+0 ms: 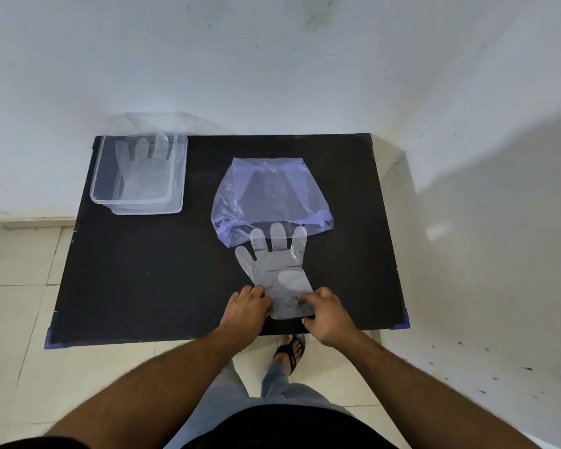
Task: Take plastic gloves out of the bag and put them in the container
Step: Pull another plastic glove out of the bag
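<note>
Both hands, left hand (pixel 248 306) and right hand (pixel 324 311), pinch the glove (pixel 274 267) cuff (fingers toward twelve); container (pixel 140 176) lies at ten o'clock, nearer the left.

Container (pixel 140 202) set at the table's (pixel 143 270) far left corner, one glove (pixel 146 170) laid inside it, bag (pixel 269 192) laid right of centre, second glove (pixel 274 270) laid before the bag, fingertips overlapping its mouth, cuff flanked by left hand (pixel 246 307) and right hand (pixel 326 312) at the near edge.

Clear glove (pixel 274 264) flat near counter's front edge, fingertips overlapping purple bag (pixel 269 192); second glove (pixel 143 166) inside clear container (pixel 140 176), far-left corner.
</note>
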